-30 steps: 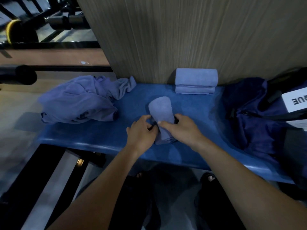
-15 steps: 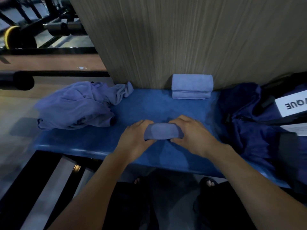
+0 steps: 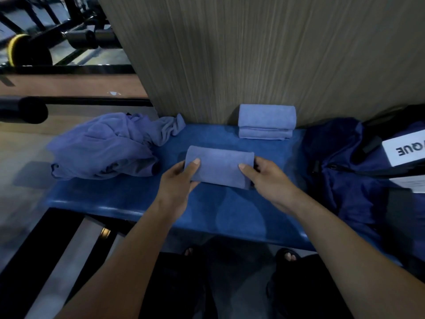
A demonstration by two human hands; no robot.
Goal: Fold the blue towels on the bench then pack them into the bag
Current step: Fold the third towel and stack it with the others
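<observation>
Now both hands hold one folded towel point(image 3: 218, 165) over the middle of the blue counter point(image 3: 128, 199). The left hand point(image 3: 177, 180) grips the towel's left end, thumb lying on top and fingers curled underneath. The right hand point(image 3: 266, 178) grips the right end the same way, thumb on the top face, fingers tucked round the edge. The towel sits as a neat flat rectangle, long side running left to right; whether it touches the counter or is just above it cannot be told.

Behind it, against the wooden wall point(image 3: 253, 54), a stack of folded towels point(image 3: 266, 122) rests on the counter, well apart from the hands. At the counter's left end lies a crumpled heap of towels point(image 3: 108, 146), still unfolded, partly hanging past the edge. On the right end sits the dark blue bag point(image 3: 340, 162), slumped, with a white label point(image 3: 404, 149) on it.
</observation>
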